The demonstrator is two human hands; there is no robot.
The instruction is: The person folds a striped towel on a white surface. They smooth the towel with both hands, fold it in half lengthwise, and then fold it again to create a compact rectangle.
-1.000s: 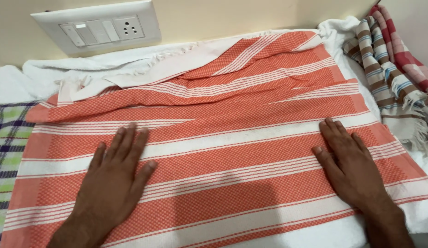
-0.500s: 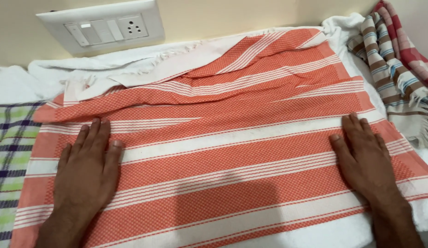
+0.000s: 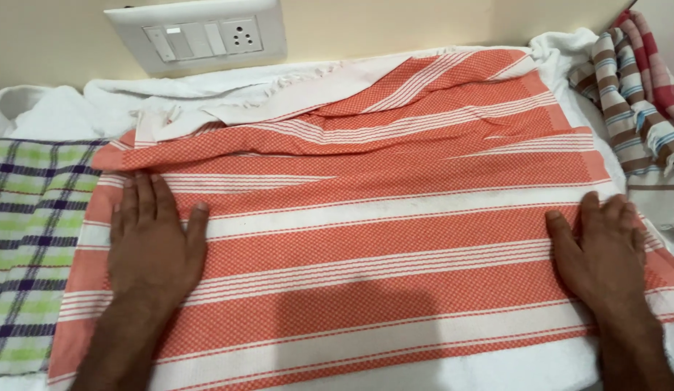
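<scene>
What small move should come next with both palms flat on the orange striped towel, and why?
Probably slide the left hand and right hand up toward the far edge: the near part of the orange striped towel lies flat, while creases and a folded-over flap remain near the top.

The orange cotton towel with white woven stripes (image 3: 380,239) lies spread flat in front of me, its stripes running left to right. Its near part is smooth, with a broad white band across the middle and thinner white lines either side. Toward the far edge the cloth is folded over and creased, with a plain white border and short fringe showing at the far left. My left hand (image 3: 152,242) lies flat, palm down, on its left end; my right hand (image 3: 601,250) lies flat on its right end.
</scene>
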